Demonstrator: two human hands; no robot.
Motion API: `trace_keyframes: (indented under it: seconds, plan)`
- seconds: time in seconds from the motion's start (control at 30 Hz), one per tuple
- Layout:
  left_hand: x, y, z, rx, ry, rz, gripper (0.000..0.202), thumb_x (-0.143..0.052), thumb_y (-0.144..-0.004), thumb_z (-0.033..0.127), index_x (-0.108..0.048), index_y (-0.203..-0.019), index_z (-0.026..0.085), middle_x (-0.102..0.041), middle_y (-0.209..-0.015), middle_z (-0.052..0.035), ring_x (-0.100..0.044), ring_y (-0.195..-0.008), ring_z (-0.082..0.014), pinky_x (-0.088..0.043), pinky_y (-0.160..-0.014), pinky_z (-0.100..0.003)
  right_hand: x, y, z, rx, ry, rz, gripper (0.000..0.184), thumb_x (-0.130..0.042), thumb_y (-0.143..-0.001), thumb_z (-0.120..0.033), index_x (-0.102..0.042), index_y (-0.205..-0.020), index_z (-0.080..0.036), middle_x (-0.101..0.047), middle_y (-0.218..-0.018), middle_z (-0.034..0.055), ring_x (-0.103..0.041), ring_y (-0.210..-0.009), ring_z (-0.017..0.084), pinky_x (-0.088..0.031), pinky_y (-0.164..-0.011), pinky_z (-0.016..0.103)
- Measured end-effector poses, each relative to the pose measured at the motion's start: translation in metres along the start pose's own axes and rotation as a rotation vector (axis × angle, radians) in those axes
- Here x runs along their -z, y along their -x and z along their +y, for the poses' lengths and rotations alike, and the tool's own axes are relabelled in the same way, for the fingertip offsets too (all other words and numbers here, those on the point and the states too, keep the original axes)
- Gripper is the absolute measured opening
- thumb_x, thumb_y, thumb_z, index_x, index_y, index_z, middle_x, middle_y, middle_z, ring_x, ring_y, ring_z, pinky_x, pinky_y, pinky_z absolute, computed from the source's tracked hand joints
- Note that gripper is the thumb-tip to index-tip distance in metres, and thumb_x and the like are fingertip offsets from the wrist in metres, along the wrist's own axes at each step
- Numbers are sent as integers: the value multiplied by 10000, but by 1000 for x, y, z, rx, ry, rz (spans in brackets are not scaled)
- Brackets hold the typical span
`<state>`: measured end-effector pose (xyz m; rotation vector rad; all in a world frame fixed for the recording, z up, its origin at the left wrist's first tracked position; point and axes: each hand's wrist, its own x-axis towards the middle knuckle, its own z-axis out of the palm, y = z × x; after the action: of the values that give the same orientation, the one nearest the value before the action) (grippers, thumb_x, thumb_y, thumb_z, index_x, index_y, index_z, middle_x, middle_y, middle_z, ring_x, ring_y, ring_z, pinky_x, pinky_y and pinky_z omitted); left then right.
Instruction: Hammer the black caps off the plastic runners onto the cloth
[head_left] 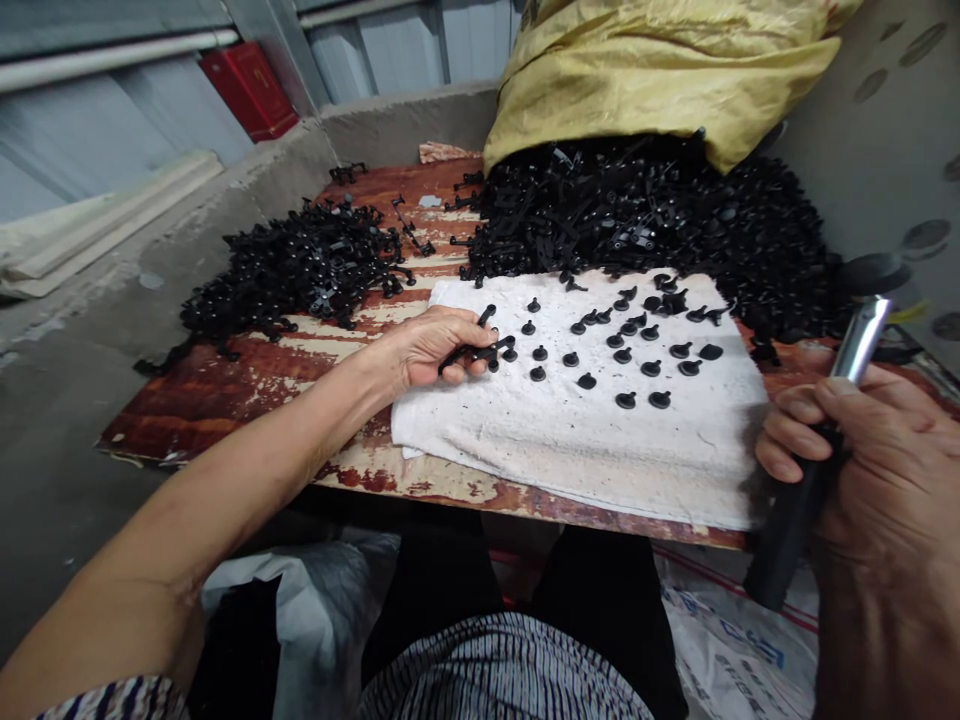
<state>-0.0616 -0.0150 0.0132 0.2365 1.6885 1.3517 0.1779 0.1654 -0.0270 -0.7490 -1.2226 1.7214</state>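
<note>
My left hand (448, 346) is closed around a few slim black plastic parts (501, 346) at the left side of a white towel (480, 425). Their ends poke out past my fingertips, close to some small round black pieces (538, 353). Several more of these pieces, each a disc with a short stem, are spread over the towel. At the right, my right hand (862, 430) grips a rod-shaped tool with a shiny metal end (862, 335) pointing up and a black handle (784, 550) pointing down. It is held beside the towel's right edge, and its exact kind is unclear.
A heap of black parts (300, 265) lies on the worn wooden board (225, 400) at left. A larger pile (600, 215) spills from a yellow woven sack (660, 75) at the back. A concrete ledge (409, 125) borders the board; plastic bags (330, 610) sit below.
</note>
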Motion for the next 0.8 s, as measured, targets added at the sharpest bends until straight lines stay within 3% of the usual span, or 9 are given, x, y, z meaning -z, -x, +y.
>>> trace_keyframes:
  seconds: [0.8]
  plan:
    - [1, -5, 1, 12, -88, -23, 205, -604, -751, 18, -486, -666, 163, -547, -535, -27, -529, -385, -86, -212, -269, -137, 0, 1, -1, -9, 5, -10, 274, -732, -584, -95, -654, -838, -162, -484, -532, -69, -363, -364, 39, -328, -279, 125]
